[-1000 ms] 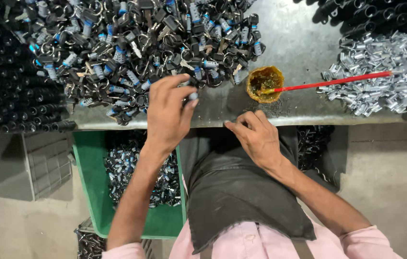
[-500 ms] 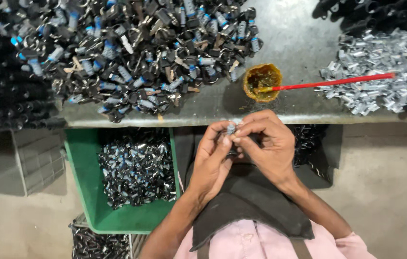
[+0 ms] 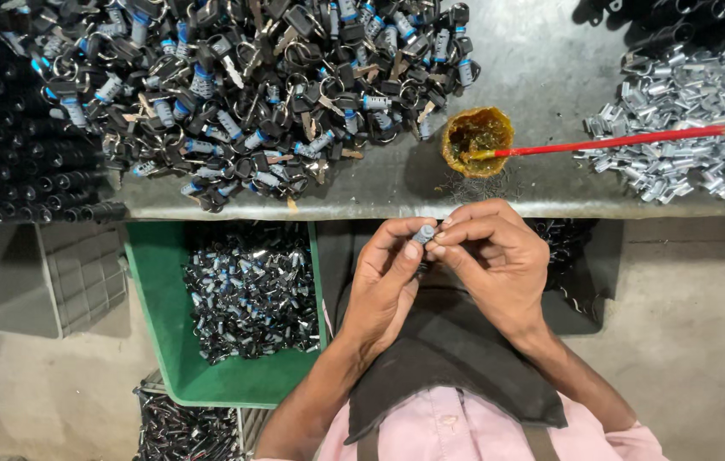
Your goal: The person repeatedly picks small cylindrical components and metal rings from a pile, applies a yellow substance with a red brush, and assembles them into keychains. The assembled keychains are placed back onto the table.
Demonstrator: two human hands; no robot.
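Note:
My left hand (image 3: 386, 282) and my right hand (image 3: 491, 256) meet just below the bench's front edge, above my lap. Together their fingertips pinch a small silver-and-blue lock cylinder (image 3: 423, 233), held upright between them. A dark cloth (image 3: 448, 358) lies across my lap beneath the hands. On the bench just beyond the hands sits a large heap of lock cylinders with keys and rings (image 3: 243, 94).
A small yellow grease pot (image 3: 476, 137) holds a red-handled brush (image 3: 610, 142). Shiny metal clips (image 3: 678, 128) are piled at the right, black tubes (image 3: 4, 145) stacked at the left. Below the bench stand a green crate (image 3: 157, 290) of finished cylinders and a grey bin (image 3: 4, 273).
A second ago my left hand reached into the heap and my right rested at the bench edge. Both have since come together over my lap, holding one cylinder.

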